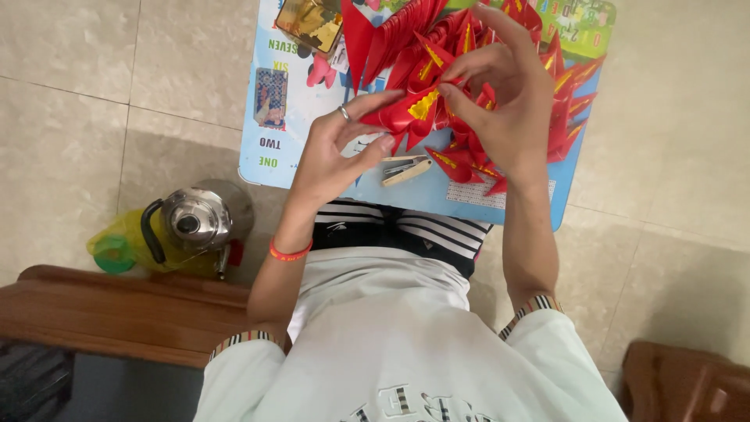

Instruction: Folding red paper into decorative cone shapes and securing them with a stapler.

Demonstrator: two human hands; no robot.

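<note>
Both hands pinch a folded red paper (412, 109) above the table's (301, 160) near edge: left hand (336, 152) loosely curled, right hand (508, 94) fingers closed on it; stapler (405, 169) just below

Red folded paper (410, 109) between both hands

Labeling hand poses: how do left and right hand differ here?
The left hand wears a ring and a red wristband; the right hand shows neither. The left hand lies palm up with fingers stretched out; the right hand arches over with fingers curled. Both pinch the same folded red paper piece above the small blue table.
</note>
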